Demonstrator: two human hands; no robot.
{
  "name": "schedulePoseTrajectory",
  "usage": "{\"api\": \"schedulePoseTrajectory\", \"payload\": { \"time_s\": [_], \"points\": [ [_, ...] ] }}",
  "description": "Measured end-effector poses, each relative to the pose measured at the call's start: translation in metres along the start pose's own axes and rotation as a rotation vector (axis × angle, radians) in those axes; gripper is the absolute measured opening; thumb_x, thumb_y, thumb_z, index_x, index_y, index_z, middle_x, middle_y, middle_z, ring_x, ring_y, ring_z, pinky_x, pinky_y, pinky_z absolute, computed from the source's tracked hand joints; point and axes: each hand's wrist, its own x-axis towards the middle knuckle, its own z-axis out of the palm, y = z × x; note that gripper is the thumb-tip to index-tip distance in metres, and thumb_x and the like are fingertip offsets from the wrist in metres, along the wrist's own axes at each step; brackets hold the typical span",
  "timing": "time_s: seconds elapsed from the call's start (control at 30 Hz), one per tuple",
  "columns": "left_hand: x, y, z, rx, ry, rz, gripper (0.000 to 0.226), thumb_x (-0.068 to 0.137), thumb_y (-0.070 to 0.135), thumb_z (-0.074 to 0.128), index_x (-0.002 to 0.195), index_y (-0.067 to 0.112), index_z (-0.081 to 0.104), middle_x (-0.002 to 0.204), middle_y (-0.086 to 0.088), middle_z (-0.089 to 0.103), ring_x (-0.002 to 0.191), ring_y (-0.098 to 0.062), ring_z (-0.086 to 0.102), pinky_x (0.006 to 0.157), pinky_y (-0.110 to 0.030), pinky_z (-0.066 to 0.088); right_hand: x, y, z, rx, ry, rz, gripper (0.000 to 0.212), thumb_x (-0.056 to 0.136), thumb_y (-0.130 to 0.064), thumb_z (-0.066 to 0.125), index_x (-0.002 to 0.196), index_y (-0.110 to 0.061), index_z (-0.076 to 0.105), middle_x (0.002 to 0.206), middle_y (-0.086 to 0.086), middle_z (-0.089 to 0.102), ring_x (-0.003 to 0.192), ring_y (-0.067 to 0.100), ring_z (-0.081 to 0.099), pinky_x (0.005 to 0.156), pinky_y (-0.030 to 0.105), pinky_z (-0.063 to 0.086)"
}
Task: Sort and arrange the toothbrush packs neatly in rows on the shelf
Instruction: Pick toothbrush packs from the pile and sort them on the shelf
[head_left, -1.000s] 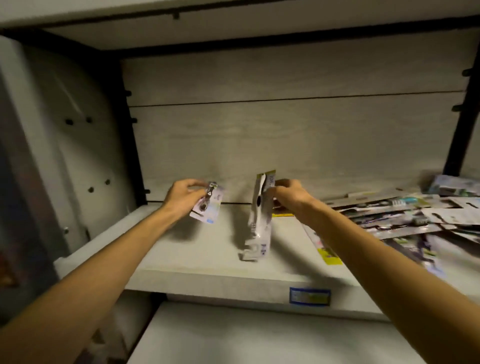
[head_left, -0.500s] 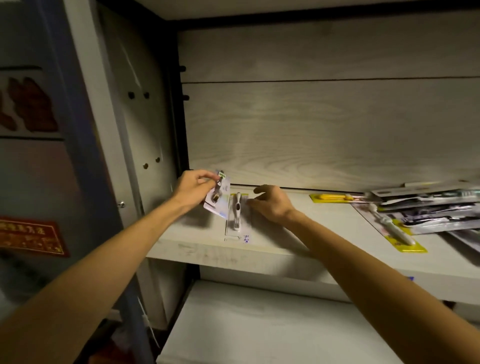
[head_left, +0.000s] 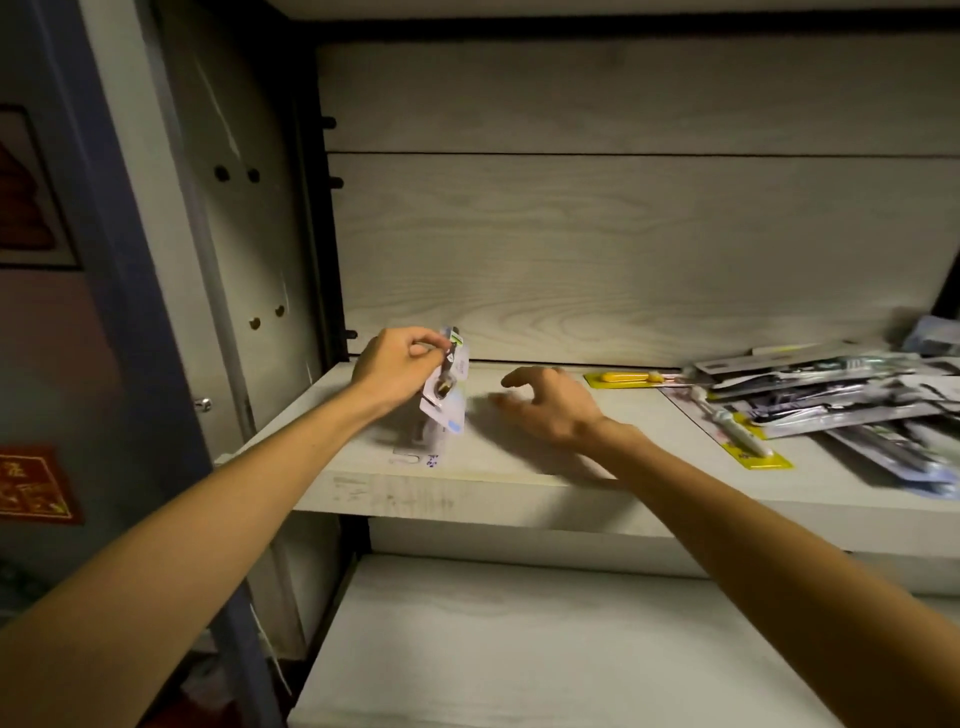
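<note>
Right hand now off the flat pack, fingers loose; left hand pinching small pack.

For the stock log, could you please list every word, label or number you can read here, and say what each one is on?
Nothing here can be read with certainty.
Red sign on the left wall: gold characters, too blurred to read.
Flat pack on the shelf: small blue marks, too small.
Pack held in the left hand: print blurred.
Pile of packs and yellow-backed pack: print illegible.
The right hand holds nothing.
</note>
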Motion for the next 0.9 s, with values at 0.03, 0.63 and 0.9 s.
{"api": "schedulePoseTrajectory", "payload": {
  "time_s": [0.03,0.63,0.9],
  "points": [
    [0.002,0.005,0.008,0.007,-0.014,0.012,0.017,0.074,0.043,0.061,0.085,0.038,0.074,0.089,0.005,0.078,0.097,-0.019,0.072,0.093,-0.041,0.055,-0.004,0.017,-0.012,-0.019,0.037,0.019,0.046,0.092,-0.053,0.057,0.127,-0.022,0.065,0.129,0.005,0.066,0.118,0.028,0.058,0.092,0.035,0.047],
    [-0.005,0.112,0.196,0.366,-0.247,0.275,0.016,0.081,0.030,0.063,0.093,0.031,0.072,0.059,0.016,0.058,0.070,-0.017,0.060,0.059,-0.025,0.038,-0.089,0.210,-0.138,-0.253,0.175,0.166,0.031,0.092,-0.029,0.067,0.121,-0.018,0.069,0.123,0.008,0.068,0.115,0.029,0.058,0.092,0.047,0.052],
    [-0.003,0.120,0.220,0.584,-0.231,0.311,0.013,0.079,0.033,0.069,0.090,0.031,0.074,0.069,0.012,0.064,0.070,-0.016,0.061,0.068,-0.029,0.051,-0.089,0.214,-0.128,-0.397,-0.017,0.028,0.079,0.081,-0.086,0.029,0.129,-0.033,0.063,0.141,-0.002,0.054,0.134,0.023,0.037,0.109,0.045,0.033]
  ]
}}
